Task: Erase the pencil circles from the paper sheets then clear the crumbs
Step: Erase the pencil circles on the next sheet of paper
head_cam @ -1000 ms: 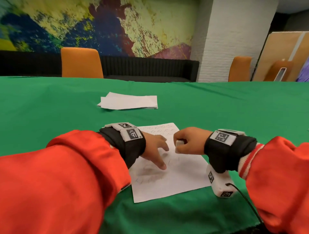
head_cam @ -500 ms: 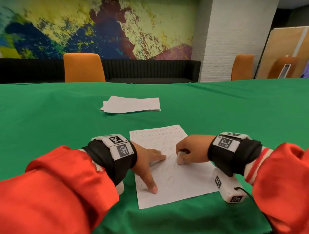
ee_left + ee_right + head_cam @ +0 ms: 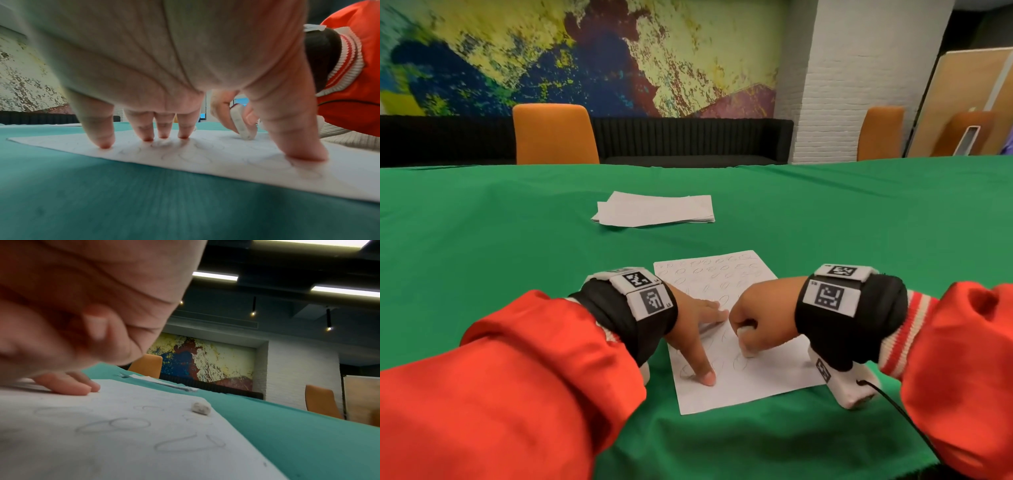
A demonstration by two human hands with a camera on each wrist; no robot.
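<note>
A white paper sheet (image 3: 767, 373) covered with faint pencil circles lies on the green tablecloth in front of me. My left hand (image 3: 693, 322) is spread on its left part, the fingertips (image 3: 106, 145) and the thumb pressing the paper (image 3: 205, 155) flat. Just to the right, my right hand (image 3: 753, 318) is curled round a white eraser (image 3: 746, 337) whose lower end (image 3: 243, 129) touches the sheet. In the right wrist view, pencil loops show on the sheet (image 3: 123, 443) and a grey eraser crumb (image 3: 200, 408) lies near its far corner.
A stack of white sheets (image 3: 654, 212) lies farther back on the green tablecloth (image 3: 517, 257). Orange chairs (image 3: 554, 133) (image 3: 880, 133) stand behind the table. A white wrist device (image 3: 846, 387) with a black cable rests beside the sheet's right edge.
My right hand has drawn the eraser down the sheet toward me and a little left. The left hand still presses the paper, its thumb now stretched nearer to me.
</note>
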